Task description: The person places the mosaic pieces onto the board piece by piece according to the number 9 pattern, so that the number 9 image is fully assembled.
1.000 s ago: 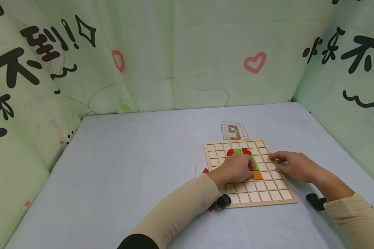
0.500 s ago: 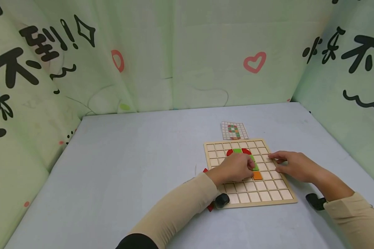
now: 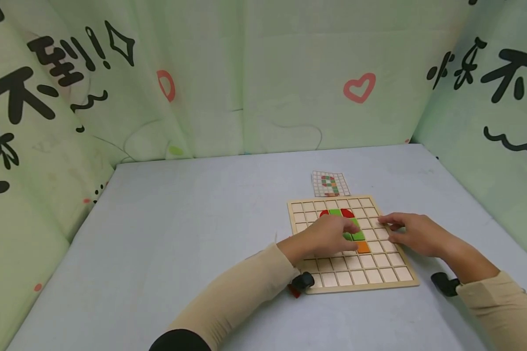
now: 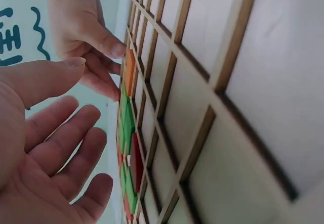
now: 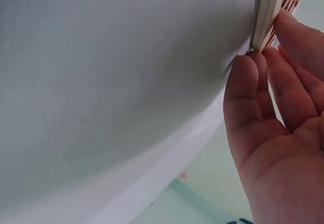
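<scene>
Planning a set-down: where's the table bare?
Widest: table between left curtain and left sleeve. Smaller: right of card, beyond the right hand. Crowded: grid board, with coloured tiles, left hand above, right hand at its edge.

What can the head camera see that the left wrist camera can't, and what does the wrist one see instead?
Only the head view shows the little picture card past the board and the tan sleeves.

Only the left wrist view shows the palm side of the left hand; from the head you see its back.

Both show the right hand at the edge of the wooden board, plus the orange piece and green pieces.
</scene>
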Available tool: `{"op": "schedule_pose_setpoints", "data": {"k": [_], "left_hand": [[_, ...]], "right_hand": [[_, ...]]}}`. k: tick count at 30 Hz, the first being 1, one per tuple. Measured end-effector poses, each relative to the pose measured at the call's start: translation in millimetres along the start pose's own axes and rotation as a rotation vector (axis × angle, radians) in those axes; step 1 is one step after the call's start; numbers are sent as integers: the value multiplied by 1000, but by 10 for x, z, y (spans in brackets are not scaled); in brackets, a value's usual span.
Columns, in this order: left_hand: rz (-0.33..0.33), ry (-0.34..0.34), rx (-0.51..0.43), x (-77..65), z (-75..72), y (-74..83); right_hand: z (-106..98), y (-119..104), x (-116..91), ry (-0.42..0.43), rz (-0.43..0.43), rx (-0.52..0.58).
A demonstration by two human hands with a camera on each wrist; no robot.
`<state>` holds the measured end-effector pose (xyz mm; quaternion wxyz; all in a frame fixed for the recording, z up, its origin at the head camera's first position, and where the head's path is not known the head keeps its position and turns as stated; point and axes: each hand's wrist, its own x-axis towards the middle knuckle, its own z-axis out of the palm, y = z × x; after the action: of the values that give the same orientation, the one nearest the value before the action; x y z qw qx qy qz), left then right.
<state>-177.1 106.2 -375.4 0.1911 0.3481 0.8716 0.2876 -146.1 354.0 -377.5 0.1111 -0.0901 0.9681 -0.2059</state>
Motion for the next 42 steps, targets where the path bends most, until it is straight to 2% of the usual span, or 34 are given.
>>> {"op": "schedule_pose_setpoints", "data": {"k": [7,16,26,32,42], "left_hand": [[44,22,-53,-191,-116,-58],[87,21,-56,-420,-196,-160],[85,6,-140,-605,-246,-241],[107,20,-139,-717,-268,-309],[62,45,-178,-905,-285,-432]], "right_hand": [[-12,-10,-2,0,-2,-2],[-5,-14,-4,0,10,6],[6,5,4,4,6,2],[3,-4,11,1,9,7],[1,-3,-8,6,10,7]]}}
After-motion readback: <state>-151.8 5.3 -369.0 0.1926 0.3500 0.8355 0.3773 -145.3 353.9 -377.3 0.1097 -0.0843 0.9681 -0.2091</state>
